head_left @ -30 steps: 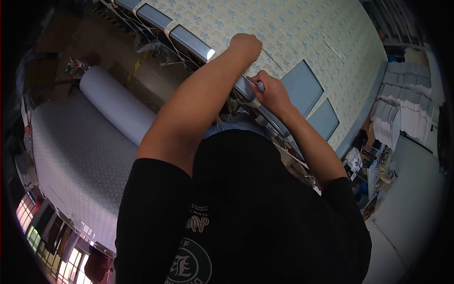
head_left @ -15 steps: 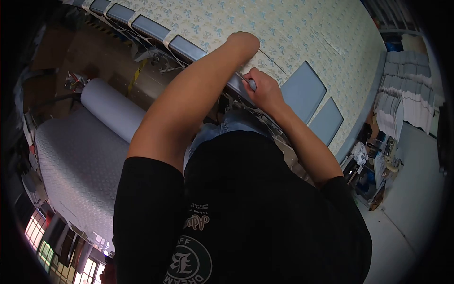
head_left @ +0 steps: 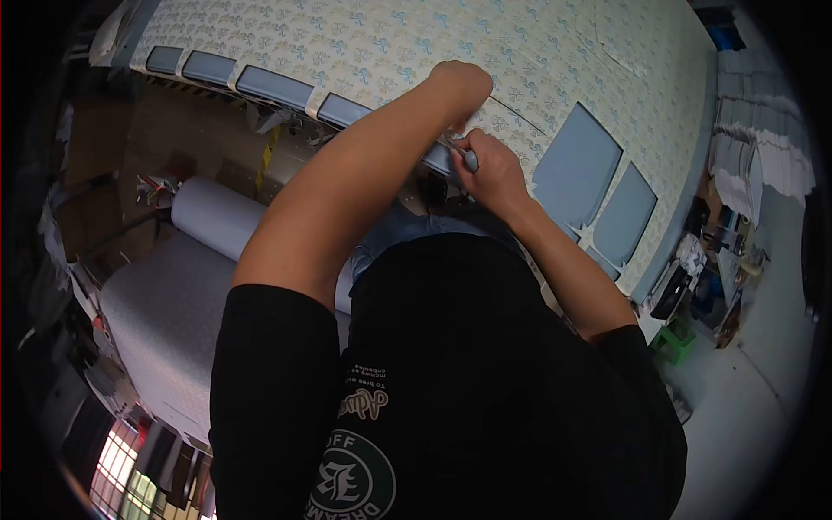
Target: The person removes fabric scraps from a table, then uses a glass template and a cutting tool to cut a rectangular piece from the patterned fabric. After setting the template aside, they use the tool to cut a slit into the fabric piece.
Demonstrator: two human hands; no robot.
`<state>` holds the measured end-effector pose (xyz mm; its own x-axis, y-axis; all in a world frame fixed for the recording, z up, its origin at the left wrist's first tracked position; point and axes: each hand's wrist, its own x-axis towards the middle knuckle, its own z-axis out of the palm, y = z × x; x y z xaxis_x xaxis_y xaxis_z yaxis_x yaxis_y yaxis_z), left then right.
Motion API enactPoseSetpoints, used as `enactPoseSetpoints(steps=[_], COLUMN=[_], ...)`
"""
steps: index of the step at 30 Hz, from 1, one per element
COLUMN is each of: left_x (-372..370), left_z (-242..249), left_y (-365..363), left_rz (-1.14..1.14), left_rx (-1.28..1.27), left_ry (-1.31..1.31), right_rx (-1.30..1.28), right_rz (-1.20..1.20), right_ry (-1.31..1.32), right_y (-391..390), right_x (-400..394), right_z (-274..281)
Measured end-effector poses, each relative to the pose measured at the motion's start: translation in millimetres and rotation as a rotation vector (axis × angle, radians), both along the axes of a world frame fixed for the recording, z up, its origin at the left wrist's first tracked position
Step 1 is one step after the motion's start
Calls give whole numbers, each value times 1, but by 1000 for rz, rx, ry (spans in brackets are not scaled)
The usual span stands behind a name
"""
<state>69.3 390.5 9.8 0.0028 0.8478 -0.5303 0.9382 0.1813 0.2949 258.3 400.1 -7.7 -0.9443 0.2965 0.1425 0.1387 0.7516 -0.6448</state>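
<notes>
My right hand [head_left: 496, 173] is closed around a tool with a rounded grey handle [head_left: 471, 160]. Its thin metal part [head_left: 449, 140] points toward my left hand; its exact kind does not show. Bent sharply at the wrist, my left hand [head_left: 464, 82] is curled over the near edge of a patterned sheet [head_left: 373, 35]. Most of its fingers are hidden behind the wrist, and what they grip cannot be seen. The cream sheet has a blue and yellow print and covers the table. A long slit [head_left: 518, 115] runs through it just beyond my hands.
Grey-blue panels show through openings in the sheet, a large one [head_left: 579, 165] at the right and narrow ones [head_left: 273, 85] along the near edge. A grey roll [head_left: 217, 212] lies at the left. Stacked white material [head_left: 763, 130] and a green stool [head_left: 674, 341] are at the right.
The view has turned slightly, so the table and rolls sit differently and the green stool shows. Both hands stay close together at the sheet's edge, the tool still in my right hand.
</notes>
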Motion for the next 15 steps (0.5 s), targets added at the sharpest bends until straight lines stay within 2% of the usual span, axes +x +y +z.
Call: enactPoseSetpoints(steps=[6, 11, 15], left_x=[-3, -2, -5], left_z=[0, -11, -7], left_y=[4, 4, 6], left_rz=[-3, 3, -61], left_rx=[14, 127, 58], left_ry=[-4, -26, -48], right_rx=[6, 29, 5], right_rz=[-196, -313, -399], right_ry=[33, 65, 67], right_y=[-25, -38, -48], right_x=[-8, -16, -15], right_z=[0, -5, -6])
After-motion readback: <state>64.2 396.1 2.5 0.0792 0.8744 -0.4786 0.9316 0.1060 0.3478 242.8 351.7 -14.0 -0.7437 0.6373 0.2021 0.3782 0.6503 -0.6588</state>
